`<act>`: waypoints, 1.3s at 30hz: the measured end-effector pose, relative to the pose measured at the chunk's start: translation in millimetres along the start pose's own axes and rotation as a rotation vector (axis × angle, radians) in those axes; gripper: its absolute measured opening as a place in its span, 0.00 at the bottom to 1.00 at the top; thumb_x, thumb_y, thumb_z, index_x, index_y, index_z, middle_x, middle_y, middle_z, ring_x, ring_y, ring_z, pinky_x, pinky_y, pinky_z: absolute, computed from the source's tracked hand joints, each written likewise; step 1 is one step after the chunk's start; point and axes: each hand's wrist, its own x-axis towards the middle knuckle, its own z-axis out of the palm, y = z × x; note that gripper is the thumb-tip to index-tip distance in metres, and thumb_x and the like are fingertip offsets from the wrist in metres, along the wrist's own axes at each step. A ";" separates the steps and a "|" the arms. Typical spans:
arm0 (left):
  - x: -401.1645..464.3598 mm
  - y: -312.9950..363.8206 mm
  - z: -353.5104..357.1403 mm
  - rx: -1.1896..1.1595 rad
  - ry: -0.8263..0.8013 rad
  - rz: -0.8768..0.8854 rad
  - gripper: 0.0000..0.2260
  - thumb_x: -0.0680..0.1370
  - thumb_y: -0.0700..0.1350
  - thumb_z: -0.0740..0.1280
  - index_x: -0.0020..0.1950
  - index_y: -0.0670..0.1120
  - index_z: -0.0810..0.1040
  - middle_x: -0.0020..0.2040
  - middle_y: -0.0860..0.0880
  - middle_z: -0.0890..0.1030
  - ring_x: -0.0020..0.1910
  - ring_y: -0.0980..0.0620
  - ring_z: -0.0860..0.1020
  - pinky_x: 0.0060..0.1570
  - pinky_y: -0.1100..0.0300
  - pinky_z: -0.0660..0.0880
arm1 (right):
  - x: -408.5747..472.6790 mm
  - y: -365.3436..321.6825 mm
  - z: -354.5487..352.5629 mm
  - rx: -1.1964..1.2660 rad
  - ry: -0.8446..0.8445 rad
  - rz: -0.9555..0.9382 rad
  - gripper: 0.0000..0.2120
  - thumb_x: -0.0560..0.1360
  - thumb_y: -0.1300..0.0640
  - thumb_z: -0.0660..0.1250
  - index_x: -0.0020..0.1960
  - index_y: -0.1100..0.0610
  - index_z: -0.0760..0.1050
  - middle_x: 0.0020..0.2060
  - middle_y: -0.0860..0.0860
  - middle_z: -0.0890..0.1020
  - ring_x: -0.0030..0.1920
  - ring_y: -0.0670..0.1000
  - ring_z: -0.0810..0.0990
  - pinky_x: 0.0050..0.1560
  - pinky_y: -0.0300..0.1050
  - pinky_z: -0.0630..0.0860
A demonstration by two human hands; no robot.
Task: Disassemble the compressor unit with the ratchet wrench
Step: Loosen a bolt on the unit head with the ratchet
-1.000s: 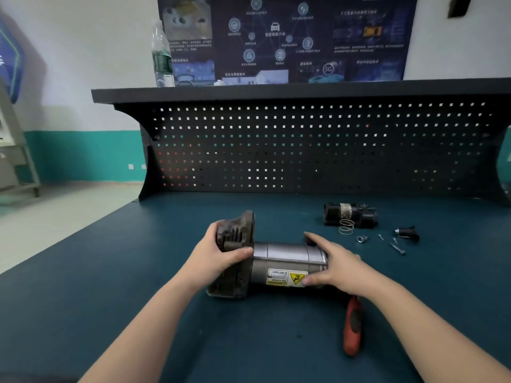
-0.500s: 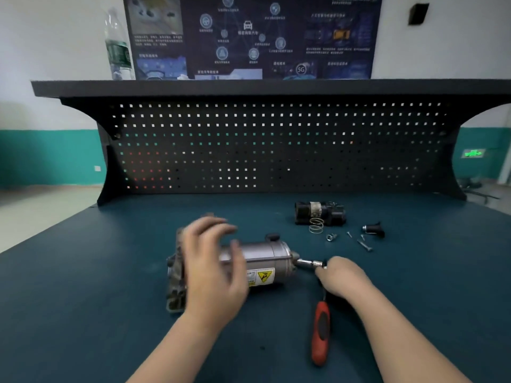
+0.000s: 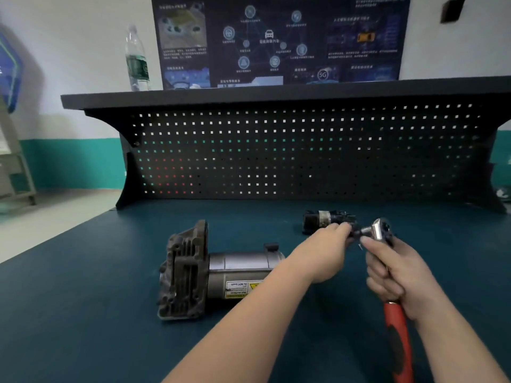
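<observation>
- Compressor unit (image 3: 221,272) lying on its side on the blue worktop (image 3: 83,313), finned head casting to the left, silver motor can with its yellow warning label to the right; touched by neither hand.
- Ratchet wrench (image 3: 394,324) lifted clear of the worktop, right hand (image 3: 398,275) clenched round the shank above the red handle, chrome head raised toward the pegboard (image 3: 276,150).
- Left hand (image 3: 326,250) reached across to the wrench head, fingertips pinched on the dark socket or bit at the drive; motion blur there, so probably a fitting or swap, not certain.
- Already off, by the look of it: one dark cylindrical part with a silver band (image 3: 329,219) parked behind the hands, apart from the main body.
- Left to do: head casting and motor can not yet separated, so the main teardown judged largely ahead.
- Water bottle (image 3: 137,59) upright on the shelf (image 3: 249,92) above the pegboard.
</observation>
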 end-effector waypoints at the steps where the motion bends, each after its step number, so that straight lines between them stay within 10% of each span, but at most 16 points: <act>1: 0.0 1.1 2.0 -0.054 0.065 0.022 0.04 0.81 0.42 0.55 0.50 0.43 0.67 0.50 0.42 0.73 0.48 0.41 0.72 0.45 0.48 0.67 | -1.3 -4.7 -3.7 0.178 -0.141 0.038 0.16 0.74 0.52 0.66 0.34 0.61 0.69 0.18 0.49 0.61 0.14 0.43 0.53 0.17 0.31 0.55; 5: -3.3 5.7 12.6 0.051 0.410 0.135 0.06 0.80 0.45 0.58 0.52 0.44 0.73 0.44 0.46 0.76 0.41 0.42 0.73 0.37 0.52 0.67 | -4.1 -11.0 -15.1 0.855 -0.680 0.207 0.29 0.83 0.44 0.46 0.58 0.70 0.71 0.30 0.58 0.68 0.21 0.44 0.55 0.22 0.38 0.55; 13: -10.4 -4.5 4.1 0.215 0.611 0.154 0.12 0.77 0.48 0.57 0.49 0.47 0.79 0.36 0.51 0.75 0.32 0.47 0.73 0.29 0.57 0.67 | -10.5 -12.8 -4.9 0.620 -0.189 0.114 0.19 0.76 0.50 0.58 0.38 0.63 0.77 0.19 0.48 0.67 0.16 0.43 0.51 0.11 0.33 0.56; 30: -18.0 -15.1 7.8 0.136 0.515 0.096 0.10 0.80 0.47 0.57 0.50 0.47 0.77 0.40 0.51 0.74 0.40 0.47 0.73 0.39 0.55 0.64 | -8.5 -14.7 -1.0 0.526 -0.095 0.120 0.20 0.73 0.48 0.60 0.31 0.61 0.75 0.16 0.47 0.65 0.14 0.43 0.52 0.13 0.33 0.55; 36: -14.8 -35.7 3.4 0.114 0.520 -0.020 0.08 0.81 0.47 0.58 0.54 0.49 0.77 0.41 0.52 0.73 0.42 0.48 0.71 0.40 0.56 0.60 | -0.9 -21.2 -33.4 0.986 -0.225 0.023 0.13 0.74 0.54 0.63 0.36 0.63 0.74 0.18 0.48 0.69 0.16 0.43 0.58 0.16 0.34 0.61; 39: -7.4 -32.3 13.3 0.271 0.350 0.016 0.09 0.81 0.49 0.57 0.55 0.51 0.76 0.43 0.52 0.72 0.46 0.48 0.71 0.42 0.57 0.56 | 15.6 -25.9 -55.5 0.996 -0.031 0.072 0.11 0.74 0.56 0.62 0.36 0.61 0.72 0.20 0.46 0.68 0.15 0.45 0.64 0.18 0.32 0.61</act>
